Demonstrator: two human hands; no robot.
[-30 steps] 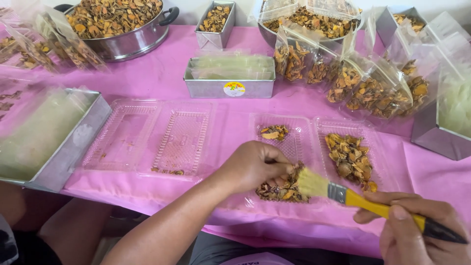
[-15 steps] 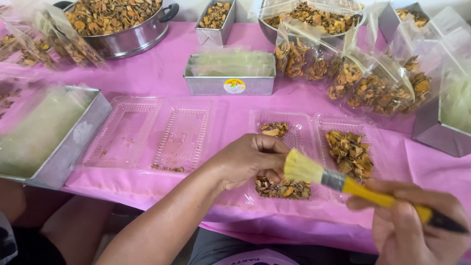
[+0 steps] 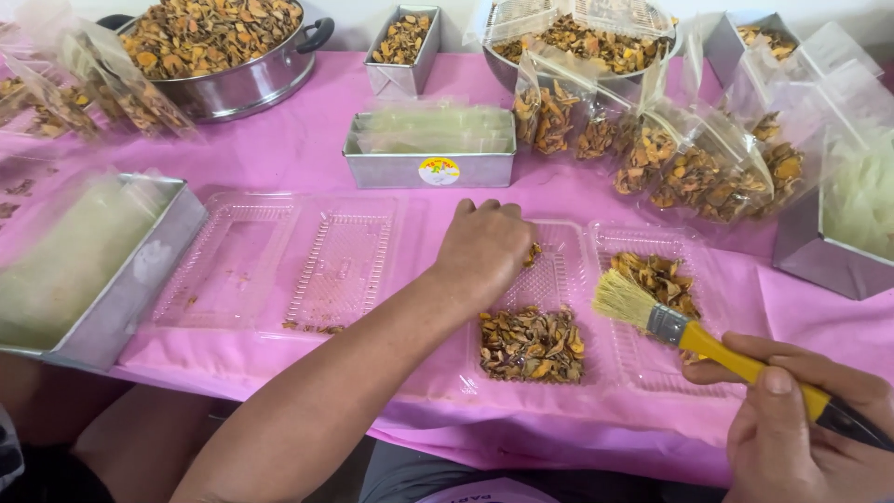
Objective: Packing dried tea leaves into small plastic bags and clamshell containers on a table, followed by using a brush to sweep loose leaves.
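Observation:
My left hand (image 3: 484,250) rests knuckles-up over a clear plastic tray (image 3: 559,279), fingers curled on a small heap of dried orange-brown pieces at its far end. A larger pile of dried pieces (image 3: 531,343) lies at the tray's near end. My right hand (image 3: 801,438) grips a yellow-handled brush (image 3: 694,335), its pale bristles hovering at the near-left edge of a second clear tray (image 3: 652,359) that holds more dried pieces (image 3: 659,279).
An empty clear hinged tray (image 3: 289,261) lies left. Metal tins (image 3: 428,149) (image 3: 84,270) hold stacked plastic. A steel pot (image 3: 223,56), a small tin (image 3: 402,42), a bowl and several filled bags (image 3: 708,168) stand behind on the pink cloth (image 3: 307,140).
My left hand has slid from the near pile toward the tray's far end, uncovering the pile. The brush has shifted right and back, away from the pile.

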